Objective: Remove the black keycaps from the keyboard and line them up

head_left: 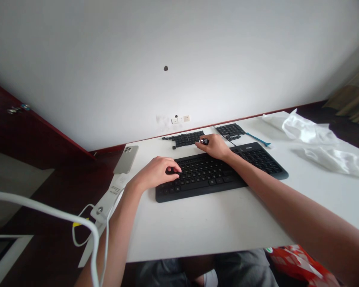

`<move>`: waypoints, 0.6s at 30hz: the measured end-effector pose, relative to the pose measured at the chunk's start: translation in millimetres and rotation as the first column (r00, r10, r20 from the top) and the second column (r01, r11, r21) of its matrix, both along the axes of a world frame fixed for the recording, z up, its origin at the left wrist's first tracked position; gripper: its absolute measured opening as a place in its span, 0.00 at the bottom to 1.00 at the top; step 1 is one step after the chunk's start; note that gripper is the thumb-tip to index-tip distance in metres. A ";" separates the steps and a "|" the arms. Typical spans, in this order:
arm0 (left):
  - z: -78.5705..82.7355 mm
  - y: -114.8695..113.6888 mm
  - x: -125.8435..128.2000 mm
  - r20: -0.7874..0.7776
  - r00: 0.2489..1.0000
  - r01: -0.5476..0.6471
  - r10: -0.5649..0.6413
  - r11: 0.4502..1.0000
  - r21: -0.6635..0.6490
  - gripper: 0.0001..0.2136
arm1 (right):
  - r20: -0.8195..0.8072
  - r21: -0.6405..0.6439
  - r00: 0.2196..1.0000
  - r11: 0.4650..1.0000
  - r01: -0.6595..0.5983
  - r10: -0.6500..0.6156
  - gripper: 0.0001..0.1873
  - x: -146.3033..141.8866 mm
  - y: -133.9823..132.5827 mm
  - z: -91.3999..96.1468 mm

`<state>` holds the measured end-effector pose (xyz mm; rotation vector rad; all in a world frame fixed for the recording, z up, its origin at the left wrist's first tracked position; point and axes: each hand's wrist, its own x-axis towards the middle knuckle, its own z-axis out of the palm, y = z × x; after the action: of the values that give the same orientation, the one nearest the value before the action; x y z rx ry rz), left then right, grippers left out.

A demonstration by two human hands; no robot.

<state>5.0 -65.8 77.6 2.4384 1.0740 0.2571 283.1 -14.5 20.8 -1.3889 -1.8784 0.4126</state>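
Black keyboard (215, 175) lies flat near the middle of the white table (212, 227). Left hand (155, 173) rests on its left keys, fingers curled down and close together, gripping nothing. Right hand (215, 146) sits at the keyboard's far edge, thumb and fingertips pinching a small dark keycap (204, 141). Loose keycaps (185, 139) lie just beyond. A phone (126, 159) lies at the table's left edge.

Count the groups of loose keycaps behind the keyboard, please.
2. One group lies behind the keyboard, by the right hand; the other group farther right, beside the blue tool.
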 end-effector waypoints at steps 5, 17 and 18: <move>-1.1 -2.2 3.0 -0.052 0.999 0.015 -0.013 0.999 0.043 0.06 | 0.007 0.004 1.000 1.000 -0.008 0.008 0.18 -1.3 -2.2 3.4; -1.0 -5.1 5.2 -0.081 0.997 0.015 -0.010 0.998 0.053 0.02 | 0.014 0.021 1.000 1.000 0.003 -0.003 0.19 -1.6 -2.4 2.8; -0.9 -5.1 5.4 -0.084 0.996 0.018 -0.013 0.998 0.058 0.02 | 0.015 0.021 1.000 1.000 0.003 -0.004 0.19 -1.7 -2.4 2.8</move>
<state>10.3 -70.9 76.7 2.5284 1.0969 0.1854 281.4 -17.0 23.6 -1.3846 -1.8871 0.3803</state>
